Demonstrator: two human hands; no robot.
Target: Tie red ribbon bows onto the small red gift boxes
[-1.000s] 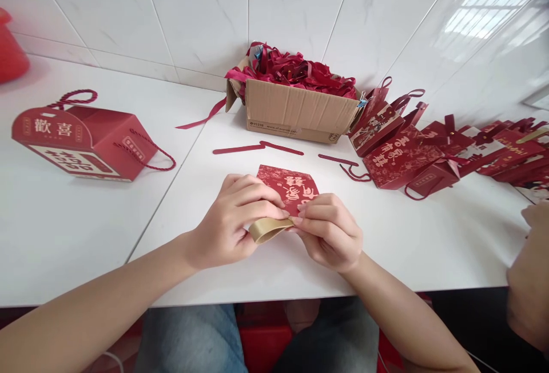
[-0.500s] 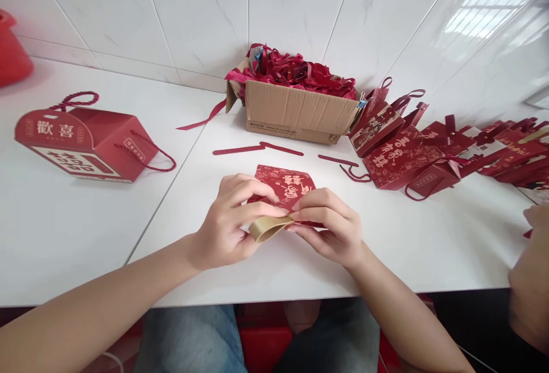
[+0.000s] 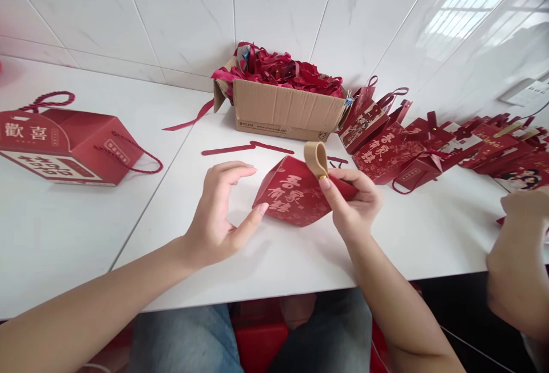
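My right hand [image 3: 351,201] pinches a small red gift box [image 3: 295,193] at its top edge, where a looped gold ribbon handle [image 3: 316,159] is fastened with a little gold stud. The box is tilted, its printed front facing me. My left hand [image 3: 225,207] is at the box's left side, fingers spread and curved; the thumb tip is at the lower left edge, and whether it touches I cannot tell. Behind the box lie several flat dark-red strips [image 3: 228,150].
A cardboard box [image 3: 283,107] heaped with red ribbons [image 3: 291,72] stands against the wall. Left is a larger red gift box [image 3: 81,144] with rope handles. Rows of red gift boxes [image 3: 386,150] fill the right. Another person's arm [image 3: 518,253] reaches in at the right edge.
The gift box has turned, its ribbon loop now pointing up and its front toward me. My left hand has let go of the ribbon and opened. The view has shifted slightly right.
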